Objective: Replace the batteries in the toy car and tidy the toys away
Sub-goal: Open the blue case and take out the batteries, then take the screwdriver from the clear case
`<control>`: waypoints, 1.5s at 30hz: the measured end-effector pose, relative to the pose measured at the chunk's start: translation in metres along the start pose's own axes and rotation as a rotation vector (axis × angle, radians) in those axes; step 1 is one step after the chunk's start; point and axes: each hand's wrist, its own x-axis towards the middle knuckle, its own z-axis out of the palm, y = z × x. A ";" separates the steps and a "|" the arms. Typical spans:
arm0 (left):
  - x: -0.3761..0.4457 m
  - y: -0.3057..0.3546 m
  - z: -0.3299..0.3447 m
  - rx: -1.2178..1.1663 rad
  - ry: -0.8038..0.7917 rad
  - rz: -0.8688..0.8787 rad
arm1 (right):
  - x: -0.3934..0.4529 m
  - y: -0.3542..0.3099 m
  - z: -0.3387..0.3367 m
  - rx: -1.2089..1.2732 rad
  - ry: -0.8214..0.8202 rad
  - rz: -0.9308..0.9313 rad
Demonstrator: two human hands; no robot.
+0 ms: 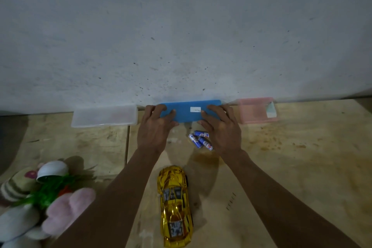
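Holding the blue box (186, 111) at both ends: left hand (156, 127) wraps the left end, right hand (221, 127) the right end, thumbs on the near face, fingers curled over the top. Each grip is pressed onto the box; whether it is lifted or resting on the table (291, 157) cannot be told. Box sits against the wall (181, 26), between a clear box (104, 116) to the left and a pink box (256, 109) to the right.

Batteries (200, 139): a loose cluster of small blue-labelled cells lying on the table just below the blue box, partly under the right hand. Whether these are fresh or spent is not visible.

Toy car (175, 206): gold, glossy, lying on the table near the person, nose pointing away, well apart from the hands.

Soft toys (40, 203) heaped at the left edge, not yet tidied.

Handling judgement:
- Car looks like light, rigid plastic with a slick foil finish; likely slippery. Best held across the body sides, clear of the wheels, then turned over to reach the underside.
- Cells are small, round, prone to rolling; pinch one at a time.
- Blue box appears stiff and light; the two-ended hold suits it.
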 end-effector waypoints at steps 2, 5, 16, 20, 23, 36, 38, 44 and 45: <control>0.001 0.002 -0.003 -0.006 -0.035 -0.018 | 0.003 0.000 -0.002 -0.003 -0.046 0.005; 0.001 0.008 -0.009 0.005 -0.099 -0.061 | 0.006 -0.004 -0.009 0.006 -0.123 0.044; -0.029 -0.027 -0.055 -0.185 -0.101 -0.169 | 0.015 -0.078 -0.023 0.128 -0.130 0.197; -0.052 -0.093 -0.082 -0.157 0.024 -0.246 | 0.014 -0.152 -0.007 0.303 -0.171 0.185; -0.066 -0.159 -0.100 -0.122 0.033 -0.304 | 0.015 -0.223 0.019 0.462 -0.228 0.345; -0.041 -0.231 -0.081 -0.207 -0.166 -0.345 | 0.050 -0.344 0.090 0.808 0.085 1.303; -0.039 -0.233 -0.078 -0.260 -0.170 -0.345 | 0.054 -0.348 0.097 0.842 0.144 1.379; -0.038 -0.237 -0.074 -0.413 -0.159 -0.383 | 0.053 -0.348 0.110 0.990 0.203 1.580; -0.038 -0.237 -0.074 -0.437 -0.158 -0.390 | 0.051 -0.346 0.110 1.005 0.184 1.585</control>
